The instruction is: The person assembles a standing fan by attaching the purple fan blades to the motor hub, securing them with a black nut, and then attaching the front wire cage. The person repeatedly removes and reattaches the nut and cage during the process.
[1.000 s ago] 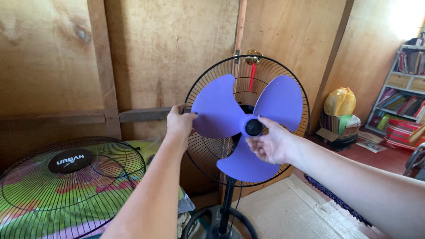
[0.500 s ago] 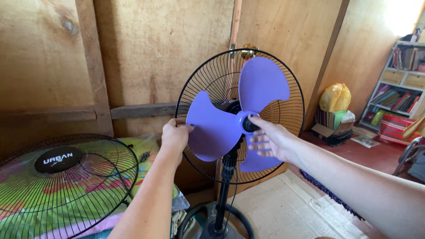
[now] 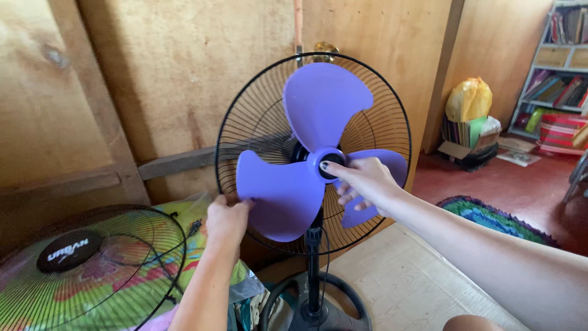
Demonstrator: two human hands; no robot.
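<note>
Landmark is the black hub cap (image 3: 331, 165) at the centre of the purple blade (image 3: 306, 165). My right hand (image 3: 361, 181) is just right of the cap, thumb and index pinched on its rim, dark nail on the cap's left edge; other fingers curl loosely below, in front of the lower right vane.

My left hand (image 3: 225, 219) is down and left of the cap, at the outer edge of the lower left vane. Fingertips (image 3: 245, 204) closed on that vane's edge, thumb side hidden, so can't tell how firm the grip is. Hand also sits against the rim of the rear guard (image 3: 257, 122).

Third vane points straight up from the cap. Blade sits in front of the guard, no front grille on it. Stand pole (image 3: 313, 270) drops straight below the cap to the round base (image 3: 343, 306).

Loose front grille (image 3: 79, 263) with a black centre disc lies far left and below the cap, on a bright patterned cloth (image 3: 196, 227). Shelf (image 3: 560, 37) with books far right of the cap; yellow bag (image 3: 468, 98) between.
</note>
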